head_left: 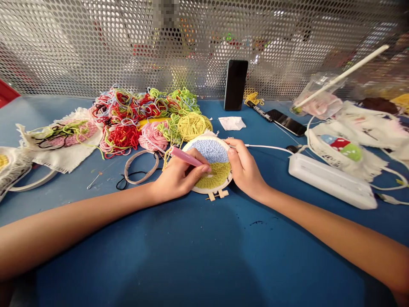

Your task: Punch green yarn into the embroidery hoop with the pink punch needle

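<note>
My left hand (182,172) is closed around a pink punch needle (185,156), its tip end pointing down at the yellow-green part of the work. Beneath it is an embroidery hoop (209,190) holding cloth with light blue loops (209,149) in the upper half and yellow-green loops (220,172) in the lower half. A small white gap shows near the needle's tip. My right hand (244,168) grips the hoop's right rim, thumb on the front. Yellow yarn (166,160) runs by the needle's back end. The hoop's screw clamp (217,195) faces me.
Tangled yarn (137,106) and a yellow yarn ball (194,125) lie behind my left hand. A spare hoop (140,166) rests nearby. An upright phone (235,85) stands before the perforated metal screen (204,42). At right are a white power strip (332,181) and cloth pieces (367,123).
</note>
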### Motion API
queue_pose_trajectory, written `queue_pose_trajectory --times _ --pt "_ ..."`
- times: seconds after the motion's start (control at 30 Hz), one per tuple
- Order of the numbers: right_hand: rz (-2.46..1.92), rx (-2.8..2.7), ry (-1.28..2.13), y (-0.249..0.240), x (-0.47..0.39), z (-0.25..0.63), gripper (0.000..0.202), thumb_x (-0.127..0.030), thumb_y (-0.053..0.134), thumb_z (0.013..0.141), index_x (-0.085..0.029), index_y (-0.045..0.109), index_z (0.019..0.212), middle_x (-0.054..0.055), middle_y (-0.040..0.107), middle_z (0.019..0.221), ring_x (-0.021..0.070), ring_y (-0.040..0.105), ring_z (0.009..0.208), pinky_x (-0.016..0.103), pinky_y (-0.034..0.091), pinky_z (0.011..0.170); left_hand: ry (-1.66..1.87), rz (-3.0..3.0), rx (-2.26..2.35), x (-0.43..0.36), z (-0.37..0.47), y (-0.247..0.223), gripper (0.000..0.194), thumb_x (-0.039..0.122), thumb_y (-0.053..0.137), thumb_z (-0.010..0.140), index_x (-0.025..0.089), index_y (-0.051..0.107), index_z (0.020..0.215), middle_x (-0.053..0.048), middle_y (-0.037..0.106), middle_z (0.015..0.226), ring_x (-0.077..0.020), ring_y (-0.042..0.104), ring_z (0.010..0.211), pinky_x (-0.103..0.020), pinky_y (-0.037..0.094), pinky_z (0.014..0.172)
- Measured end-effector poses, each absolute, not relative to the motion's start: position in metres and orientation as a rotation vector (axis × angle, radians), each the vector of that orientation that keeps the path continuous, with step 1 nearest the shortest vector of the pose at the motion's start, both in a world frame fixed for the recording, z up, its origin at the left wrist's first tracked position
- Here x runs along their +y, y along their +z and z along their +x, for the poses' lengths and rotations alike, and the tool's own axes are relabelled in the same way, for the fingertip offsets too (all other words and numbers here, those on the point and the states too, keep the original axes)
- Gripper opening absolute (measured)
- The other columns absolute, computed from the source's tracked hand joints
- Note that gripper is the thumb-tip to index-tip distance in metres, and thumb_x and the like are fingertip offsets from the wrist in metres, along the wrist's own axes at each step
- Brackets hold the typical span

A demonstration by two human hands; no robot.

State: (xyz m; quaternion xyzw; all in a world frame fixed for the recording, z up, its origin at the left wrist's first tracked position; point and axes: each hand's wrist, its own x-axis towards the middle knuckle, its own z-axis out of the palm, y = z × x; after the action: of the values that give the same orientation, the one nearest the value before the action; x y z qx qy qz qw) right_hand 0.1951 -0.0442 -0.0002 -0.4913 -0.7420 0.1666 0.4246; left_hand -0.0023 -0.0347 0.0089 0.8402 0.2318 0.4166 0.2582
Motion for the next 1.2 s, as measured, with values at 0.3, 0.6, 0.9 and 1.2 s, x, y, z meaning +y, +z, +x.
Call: queue_pose_trajectory --times 0.3,0.6,0.9,1.2 --pt "-1.213 -1.826 0.398 -0.004 -0.041 0.193 0.029 -0.032 0.028 0.094 -0.019 0.049 0.11 0.008 0.06 0.102 0.0185 0.056 0.089 0.033 0.045 0.075 0.986 2.552 0.73 -0.037 0.014 0.01 0.013 0.022 0.051 0.085 0.013 0.06 0.081 -0.004 0.065 0.076 -0.0132 0.057 0.07 -0.028 0.044 0.068" --pt "-1.101 -1.642 0.207 0.027 -0.054 0.208 0.025 -0.039 0.036 0.09 -0.022 0.045 0.107 0.004 0.05 0.082 0.0166 0.051 0.073 0.033 0.042 0.066 1.329 2.035 0.701 -0.037 0.01 0.009 0.018 0.024 0.049 0.088 0.013 0.063 0.087 -0.005 0.063 0.087 -0.0091 0.058 0.074 -0.02 0.047 0.065" --pt "-1.277 -1.73 0.776 0.018 -0.084 0.196 0.025 -0.049 0.04 0.088 -0.024 0.041 0.085 -0.004 0.044 0.052 0.0131 0.043 0.046 0.027 0.033 0.045 1.371 1.774 0.691 -0.049 0.017 0.013 0.023 0.031 0.047 0.089 0.014 0.061 0.092 -0.006 0.062 0.09 -0.0097 0.06 0.076 -0.021 0.05 0.069" --pt "-1.36 -1.783 0.521 0.029 -0.063 0.203 0.028 -0.04 0.032 0.093 -0.02 0.051 0.085 0.001 0.052 0.068 0.0142 0.05 0.061 0.027 0.037 0.056 1.299 2.141 0.702 -0.038 0.011 0.036 0.026 0.03 0.044 0.089 0.013 0.063 0.085 -0.007 0.063 0.09 -0.0102 0.058 0.073 -0.021 0.047 0.066"
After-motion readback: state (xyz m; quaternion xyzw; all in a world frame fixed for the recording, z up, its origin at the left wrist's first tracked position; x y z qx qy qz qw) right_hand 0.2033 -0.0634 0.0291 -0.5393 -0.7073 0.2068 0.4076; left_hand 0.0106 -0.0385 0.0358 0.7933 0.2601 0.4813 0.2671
